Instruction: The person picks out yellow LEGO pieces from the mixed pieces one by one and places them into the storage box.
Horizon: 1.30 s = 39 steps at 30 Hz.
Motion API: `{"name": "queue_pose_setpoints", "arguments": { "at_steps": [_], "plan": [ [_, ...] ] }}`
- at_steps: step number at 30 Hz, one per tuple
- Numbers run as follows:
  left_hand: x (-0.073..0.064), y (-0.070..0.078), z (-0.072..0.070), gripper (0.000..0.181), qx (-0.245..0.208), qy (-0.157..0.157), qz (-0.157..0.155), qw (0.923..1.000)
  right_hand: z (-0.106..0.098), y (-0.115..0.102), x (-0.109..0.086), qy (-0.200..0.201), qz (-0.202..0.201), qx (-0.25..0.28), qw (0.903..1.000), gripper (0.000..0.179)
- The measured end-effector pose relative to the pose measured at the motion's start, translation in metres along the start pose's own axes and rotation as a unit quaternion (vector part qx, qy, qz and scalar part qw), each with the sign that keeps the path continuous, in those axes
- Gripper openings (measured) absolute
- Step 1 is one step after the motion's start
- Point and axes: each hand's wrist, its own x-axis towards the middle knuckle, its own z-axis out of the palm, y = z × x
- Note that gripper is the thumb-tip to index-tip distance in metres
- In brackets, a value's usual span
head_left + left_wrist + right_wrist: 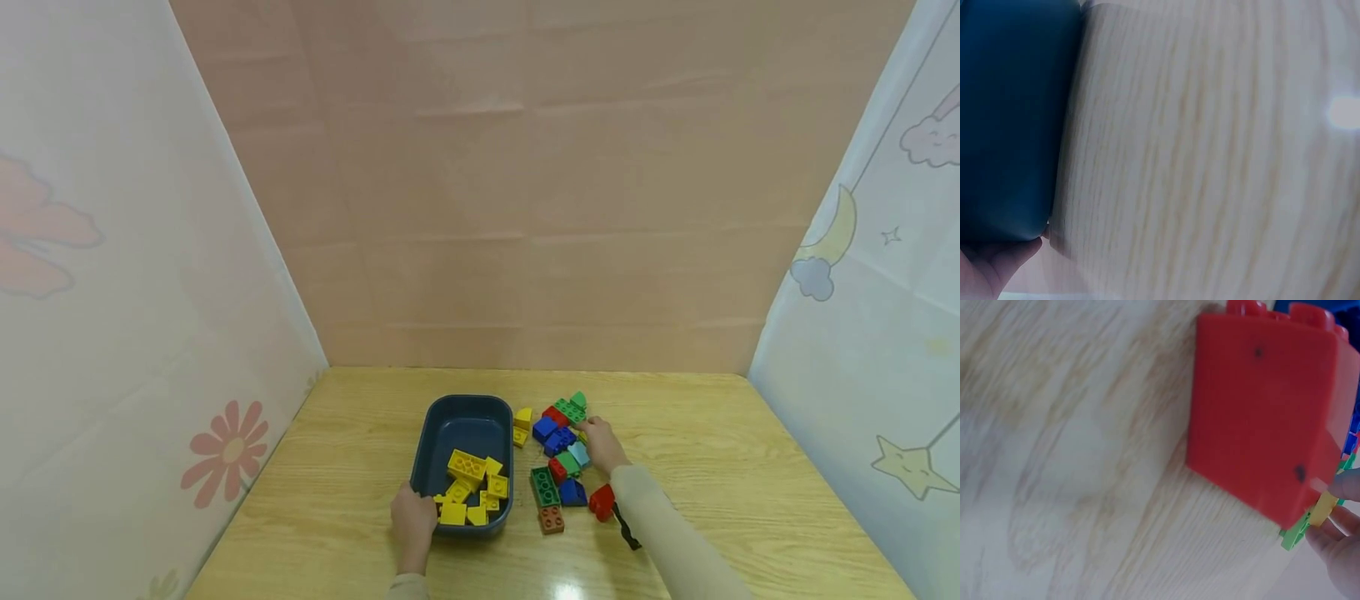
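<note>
My left hand [412,512] grips the near left corner of a dark blue bin [424,442], the thumb [1013,259] against its outer wall. Several yellow toy bricks [467,467] lie in the near half of the bin. Over on the right, my right hand [602,443] reaches into a spread of loose bricks and pinches a yellow brick [1322,509] between thumb and fingers. Around it are a light green brick [572,411], blue bricks [546,429] and a light blue brick [579,454]. The hand partly hides the yellow brick.
Two yellow bricks [521,436] lie beside the bin's right wall. Nearer me are a dark green brick [545,487], a brown brick [551,520] and a red sloped brick [602,502], which looms large in the right wrist view. A black strap [626,529] hangs by my right sleeve.
</note>
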Motion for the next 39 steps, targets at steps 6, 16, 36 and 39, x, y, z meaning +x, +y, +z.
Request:
{"name": "queue_pose_setpoints", "arguments": {
  "at_steps": [6,16,36,39],
  "plan": [
    [0.001,-0.001,0.001,0.038,-0.001,-0.002,-0.003,1.0,0.001,-0.001,-0.001,0.017,-0.001,0.002,0.9998,0.031],
    [-0.001,0.0,-0.001,0.029,-0.01,0.004,0.003,0.9999,-0.005,-0.011,0.001,0.057,-0.043,-0.008,0.9974,0.027],
    [0.002,-0.002,0.002,0.033,-0.008,-0.006,-0.007,0.9999,0.0,-0.007,0.0,0.044,-0.03,0.01,0.9986,0.021],
    [0.002,-0.002,0.002,0.033,-0.01,-0.006,-0.007,0.9999,-0.005,-0.015,0.002,0.059,-0.042,0.01,0.9973,0.021]
  ]
}}
